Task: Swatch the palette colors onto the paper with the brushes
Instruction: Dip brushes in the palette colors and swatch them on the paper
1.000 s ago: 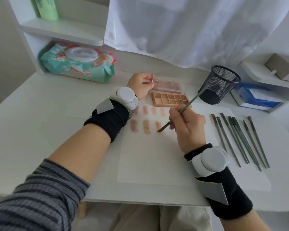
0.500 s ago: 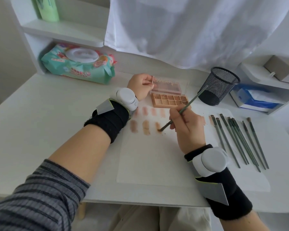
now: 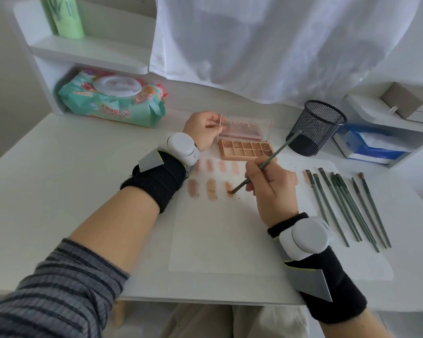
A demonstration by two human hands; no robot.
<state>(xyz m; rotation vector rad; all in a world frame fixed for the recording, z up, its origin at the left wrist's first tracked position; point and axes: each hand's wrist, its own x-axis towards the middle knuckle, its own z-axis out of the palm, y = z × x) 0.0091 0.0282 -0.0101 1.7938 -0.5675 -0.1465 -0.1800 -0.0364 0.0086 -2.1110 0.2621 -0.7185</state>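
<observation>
The right hand (image 3: 274,189) pinches a green brush (image 3: 266,164), its tip touching the paper (image 3: 217,240) at the third lower swatch (brown crumbs beside it). The left hand (image 3: 202,129) pinches the open palette's (image 3: 244,147) clear lid on the table (image 3: 71,179).

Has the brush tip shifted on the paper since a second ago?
No. The brush tip sits on the third lower swatch as before, the same way from the palette; right hand holds it.
</observation>
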